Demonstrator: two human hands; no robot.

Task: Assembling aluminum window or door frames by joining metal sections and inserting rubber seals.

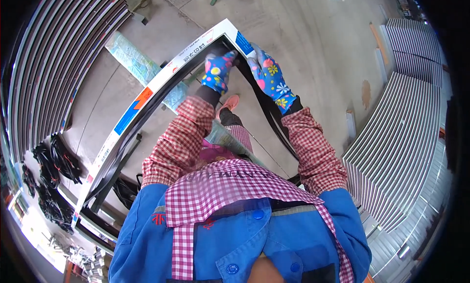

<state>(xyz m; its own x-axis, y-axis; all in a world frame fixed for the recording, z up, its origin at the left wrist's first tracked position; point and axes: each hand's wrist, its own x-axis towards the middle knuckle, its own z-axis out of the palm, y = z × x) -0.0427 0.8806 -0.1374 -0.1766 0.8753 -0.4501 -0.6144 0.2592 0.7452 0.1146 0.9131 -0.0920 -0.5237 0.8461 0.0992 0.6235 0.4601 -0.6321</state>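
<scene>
A large window or door frame (159, 79) with white protective film stands before me, its far corner pointing away. My left hand (217, 73), in a blue flowered glove, is inside that corner. Its fingers are bent and closed, seemingly on a black rubber strip (267, 104) that runs along the inner side and hangs loose in a loop on the right. My right hand (270, 78), gloved alike, grips the short right side of the frame just below the corner. The exact hold of the left fingertips is partly hidden and slightly blurred.
A plastic-wrapped beam (132, 57) passes beneath the frame. Long profiles are stacked at the left (58, 52), and more stacks (399, 136) stand at the right. Black rubber coils (63, 158) hang at the lower left. A pink shoe (230, 104) shows on the concrete floor (313, 52).
</scene>
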